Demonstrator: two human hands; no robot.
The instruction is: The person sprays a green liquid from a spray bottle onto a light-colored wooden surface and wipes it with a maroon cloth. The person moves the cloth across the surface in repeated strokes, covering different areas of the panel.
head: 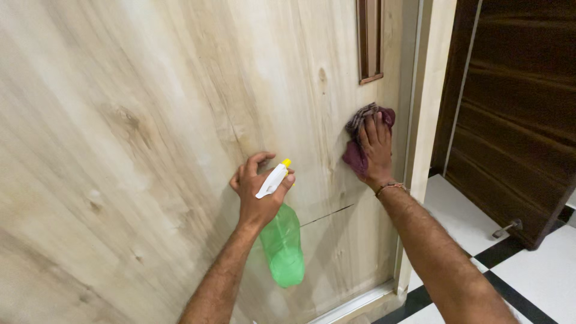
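Left hand is gripping a green spray bottle by the neck, nozzle up, just off the pale door. Right hand is pressing a maroon cloth flat near the door's edge, under the brown handle. Wiping step, likely; next move calls for sweeping the cloth over unwiped wood.
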